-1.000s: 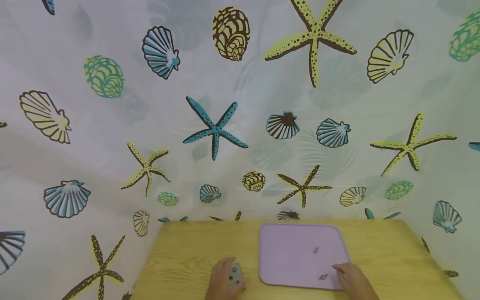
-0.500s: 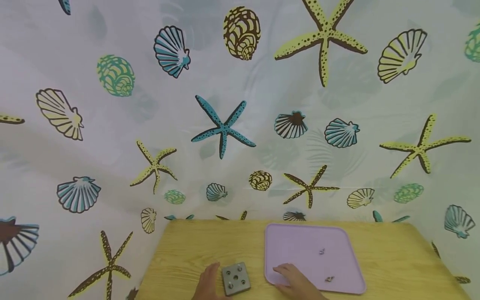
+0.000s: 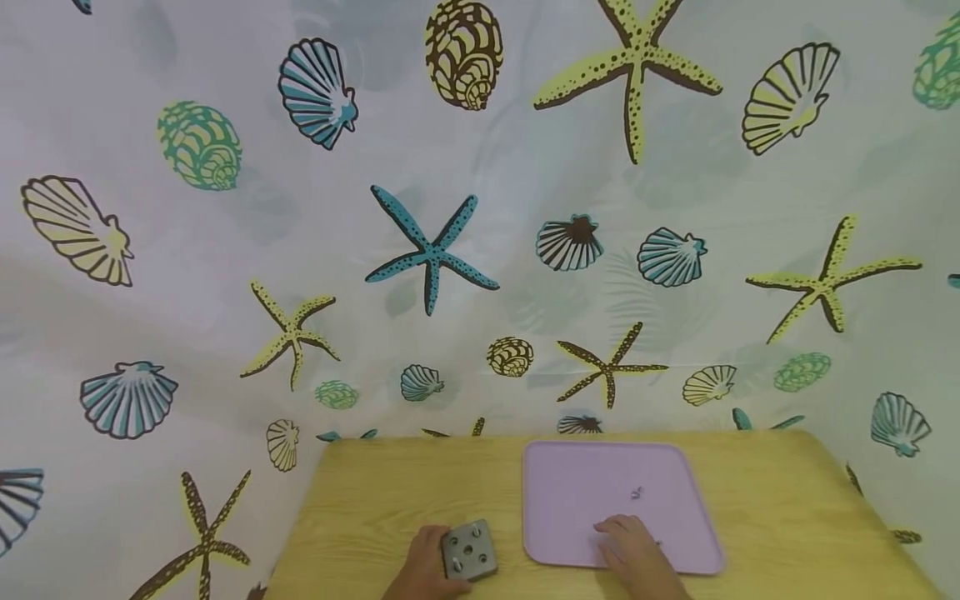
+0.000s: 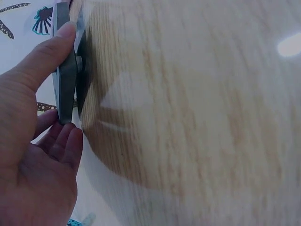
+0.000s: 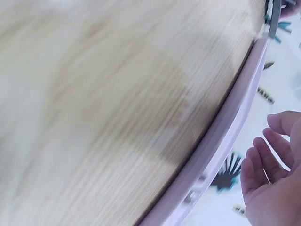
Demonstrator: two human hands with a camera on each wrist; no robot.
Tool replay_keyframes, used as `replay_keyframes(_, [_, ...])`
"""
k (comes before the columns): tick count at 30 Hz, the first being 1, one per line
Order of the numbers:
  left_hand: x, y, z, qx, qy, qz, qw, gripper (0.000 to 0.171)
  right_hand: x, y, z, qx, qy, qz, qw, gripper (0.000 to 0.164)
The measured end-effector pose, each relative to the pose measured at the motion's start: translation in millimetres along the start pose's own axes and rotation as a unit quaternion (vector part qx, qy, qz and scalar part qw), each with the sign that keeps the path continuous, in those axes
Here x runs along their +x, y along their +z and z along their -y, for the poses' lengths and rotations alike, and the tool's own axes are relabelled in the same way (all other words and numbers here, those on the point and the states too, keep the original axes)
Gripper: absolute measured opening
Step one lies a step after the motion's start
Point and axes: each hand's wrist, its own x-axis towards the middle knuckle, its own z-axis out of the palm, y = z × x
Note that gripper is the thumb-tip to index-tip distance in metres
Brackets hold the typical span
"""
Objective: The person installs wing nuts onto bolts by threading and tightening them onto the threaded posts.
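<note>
Many printed starfish [image 3: 433, 252] and shells [image 3: 673, 257] cover a pale cloth backdrop [image 3: 510, 150] that rises behind and along both sides of a wood-grain table [image 3: 382, 492]. On the table, right of centre, lies a rounded, lilac tray [image 3: 573, 483] with a raised rim. Two bare hands reach in from the near edge. The right hand [image 3: 637, 554] is over the tray's near part, its fingers parted and gently bent, holding nothing. The left hand [image 3: 426, 568] grips a square grey metal block [image 3: 474, 542] between thumb and fingers, just left of the tray; whether the block touches the table cannot be told. Two short pegs [image 3: 476, 531] stand at its opposite corners, with holes between. Smallest are two metal pieces in the tray: one small fitting [image 3: 636, 493] in plain sight, one second piece [image 3: 658, 544] mostly hidden by the right hand.
</note>
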Motion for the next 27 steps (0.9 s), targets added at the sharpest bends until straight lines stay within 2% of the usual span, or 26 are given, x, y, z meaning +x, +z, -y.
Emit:
replay_keyframes(4, [-0.7,-1.1,1.5,-0.005,0.026,0.005,0.9996,0.087,-7,-20,-31,0.003,0.056,0.020,0.998,0.024])
replay_keyframes(8, [0.2,0.1,1.8,-0.009,0.034,0.004,0.9994,0.086,-12,-40,-57,0.025,0.105,0.069,0.992,0.030])
replay_keyframes(11, [1.5,1.8,1.8,-0.018,0.037,0.006,0.9991,0.085,-15,-50,-70,0.040,0.133,0.100,0.985,0.027])
replay_keyframes(16, [1.9,1.9,-0.5,-0.031,0.044,0.007,0.9985,0.084,-16,-52,-79,0.061,0.133,0.102,0.984,0.016])
replay_keyframes(19, [2.5,4.5,-2.8,-0.042,0.045,0.006,0.9981,0.084,-14,-48,-82,0.074,0.106,0.094,0.987,0.015])
replay_keyframes(22, [2.2,7.5,-6.7,-0.051,0.051,0.007,0.9974,0.084,-12,-44,-83,0.078,0.099,0.096,0.987,0.014])
replay_keyframes(27, [1.1,9.6,-12.3,-0.045,0.058,0.008,0.9973,0.083,-9,-39,-83,0.077,0.115,0.106,0.985,0.009])
